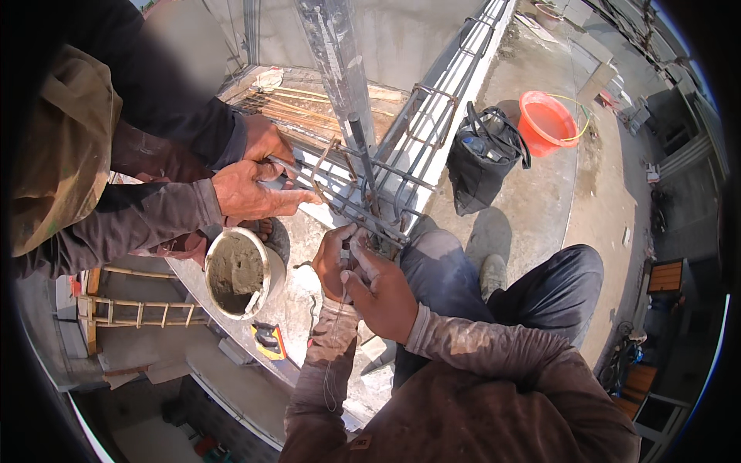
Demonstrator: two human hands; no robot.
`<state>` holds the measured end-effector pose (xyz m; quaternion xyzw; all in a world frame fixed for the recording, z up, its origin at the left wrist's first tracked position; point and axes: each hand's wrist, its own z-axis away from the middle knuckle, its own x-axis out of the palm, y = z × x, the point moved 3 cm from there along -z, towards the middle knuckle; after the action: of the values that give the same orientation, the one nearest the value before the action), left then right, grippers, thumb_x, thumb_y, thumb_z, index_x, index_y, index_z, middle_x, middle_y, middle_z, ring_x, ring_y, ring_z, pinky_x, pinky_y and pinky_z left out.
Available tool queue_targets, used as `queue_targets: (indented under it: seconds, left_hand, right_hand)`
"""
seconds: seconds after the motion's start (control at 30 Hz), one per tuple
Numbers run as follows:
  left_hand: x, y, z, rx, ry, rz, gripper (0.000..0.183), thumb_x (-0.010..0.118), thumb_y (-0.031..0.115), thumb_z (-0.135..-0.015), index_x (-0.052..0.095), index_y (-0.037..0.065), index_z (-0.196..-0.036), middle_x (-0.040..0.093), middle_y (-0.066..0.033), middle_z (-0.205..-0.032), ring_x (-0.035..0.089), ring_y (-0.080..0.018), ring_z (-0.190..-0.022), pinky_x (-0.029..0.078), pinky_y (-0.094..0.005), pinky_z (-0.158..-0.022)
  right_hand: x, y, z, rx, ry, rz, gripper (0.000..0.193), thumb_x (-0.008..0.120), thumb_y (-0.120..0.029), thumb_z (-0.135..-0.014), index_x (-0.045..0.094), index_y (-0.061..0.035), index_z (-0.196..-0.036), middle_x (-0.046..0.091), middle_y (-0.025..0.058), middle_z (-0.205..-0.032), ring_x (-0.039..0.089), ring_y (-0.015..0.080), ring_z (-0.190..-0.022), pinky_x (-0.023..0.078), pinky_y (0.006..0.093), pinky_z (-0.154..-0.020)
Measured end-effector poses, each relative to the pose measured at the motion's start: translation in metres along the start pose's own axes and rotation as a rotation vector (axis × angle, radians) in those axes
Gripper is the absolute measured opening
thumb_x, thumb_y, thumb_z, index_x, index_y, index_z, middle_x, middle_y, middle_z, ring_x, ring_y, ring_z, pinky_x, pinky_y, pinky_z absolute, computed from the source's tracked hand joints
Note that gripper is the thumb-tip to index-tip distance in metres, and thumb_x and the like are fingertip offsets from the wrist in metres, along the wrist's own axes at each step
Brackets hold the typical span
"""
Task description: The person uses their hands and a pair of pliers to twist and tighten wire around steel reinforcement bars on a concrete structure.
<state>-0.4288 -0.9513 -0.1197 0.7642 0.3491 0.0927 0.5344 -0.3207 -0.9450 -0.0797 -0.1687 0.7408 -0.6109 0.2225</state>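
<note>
My left hand (332, 262) and my right hand (384, 293) are together just below the end of a steel rebar cage (378, 225). A thin wire (330, 378) hangs in a loop from between them, down over my left forearm. The fingers of my right hand are closed on this wire. My left fingers are curled around something small and greyish, too hidden to name. Across the cage, a co-worker's two hands (251, 193) reach in from the left and touch the bars near a bent stirrup (320, 174).
A mortar bucket (270, 282) stands left of my hands, beside a handsaw (268, 341) with a yellow, red and black grip. A metal post (328, 58) rises behind the cage. To the right are a black bag (471, 185) and a red bucket (532, 139). A ladder (147, 322) lies lower left.
</note>
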Motion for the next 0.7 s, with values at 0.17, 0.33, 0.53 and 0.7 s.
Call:
queue_targets:
  seconds: [0.17, 0.33, 0.53, 0.7]
  left_hand:
    - [0.002, 0.013, -0.004, 0.123, 0.016, -0.153, 0.016, 0.068, 0.005, -0.087, 0.065, -0.001, -0.102, 0.066, -0.0129, -0.085, 0.067, -0.0223, -0.075, 0.053, -0.0330, -0.065]
    - [0.008, 0.001, -0.002, 0.038, 0.008, -0.103, 0.012, 0.064, 0.009, -0.091, 0.065, -0.002, -0.097, 0.065, -0.0110, -0.080, 0.064, -0.0201, -0.069, 0.051, -0.0318, -0.064]
    - [0.030, -0.013, 0.011, -0.677, 0.330, 0.742, 0.024, 0.059, 0.025, -0.093, 0.063, 0.002, -0.090, 0.059, -0.0047, -0.073, 0.055, -0.0163, -0.064, 0.045, -0.0326, -0.067]
    - [0.027, 0.008, 0.005, -1.056, 0.027, 1.434, 0.014, 0.055, 0.016, -0.093, 0.060, 0.011, -0.081, 0.059, 0.0007, -0.071, 0.053, -0.0102, -0.060, 0.039, -0.0329, -0.067]
  right_hand:
    - [-0.015, -0.016, 0.005, 0.129, -0.119, 0.109, 0.057, 0.064, -0.014, -0.091, 0.043, 0.0079, -0.139, 0.063, 0.0188, -0.077, 0.064, 0.0242, -0.064, 0.050, 0.0366, -0.063]
    - [-0.025, -0.020, 0.012, 0.145, -0.232, 0.246, 0.063, 0.067, -0.017, -0.088, 0.042, 0.0025, -0.142, 0.066, 0.0192, -0.084, 0.066, 0.0307, -0.070, 0.050, 0.0380, -0.064]
    - [-0.044, -0.024, 0.039, -0.066, -0.301, 0.158, 0.048, 0.066, -0.017, -0.089, 0.053, -0.0011, -0.132, 0.066, 0.0179, -0.087, 0.066, 0.0344, -0.071, 0.052, 0.0420, -0.064]
    - [-0.098, 0.002, 0.079, -0.021, -0.161, -0.012, 0.029, 0.066, -0.018, -0.093, 0.066, 0.0014, -0.114, 0.066, 0.0106, -0.085, 0.062, 0.0170, -0.066, 0.049, 0.0315, -0.059]
